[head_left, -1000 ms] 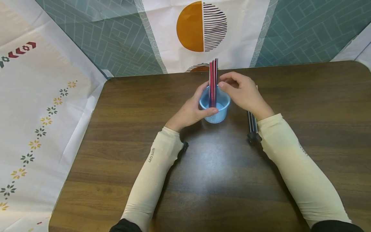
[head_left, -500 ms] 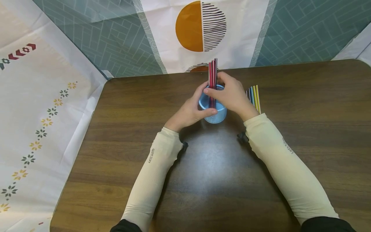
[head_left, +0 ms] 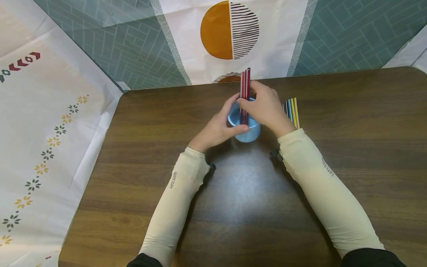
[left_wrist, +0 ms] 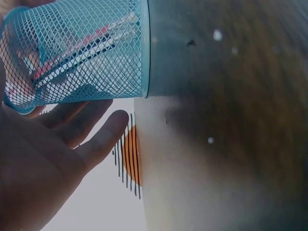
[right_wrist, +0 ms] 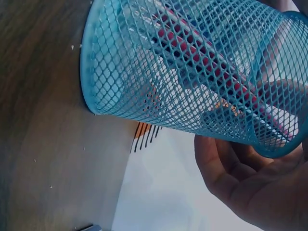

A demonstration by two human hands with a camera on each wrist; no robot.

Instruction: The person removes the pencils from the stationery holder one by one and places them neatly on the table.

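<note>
A light blue mesh pencil cup [head_left: 247,134] stands upright on the table, several red and dark pencils [head_left: 245,85] leaning inside it. My left hand [head_left: 216,128] holds the cup from the left, thumb along the near rim and fingers round the far side. From the right, my right hand [head_left: 265,105] pinches the pencils just above the rim, its thumb crossing in front of them. Through the mesh in the right wrist view, the pencils [right_wrist: 207,60] slant inside the cup. In the left wrist view the left hand [left_wrist: 53,149] lies along the cup's wall [left_wrist: 96,53].
More pencils [head_left: 292,111], yellow, blue and dark, lie on the brown wooden table [head_left: 233,207] just right of the right hand, partly hidden by its wrist. A patterned cloth [head_left: 273,40] hangs behind the table's far edge. Another printed cloth [head_left: 43,122] is at the left.
My right hand has moved left from beside the cup and taken hold of the pencils, uncovering more of the pencils on the table. The left hand stays on the cup.
</note>
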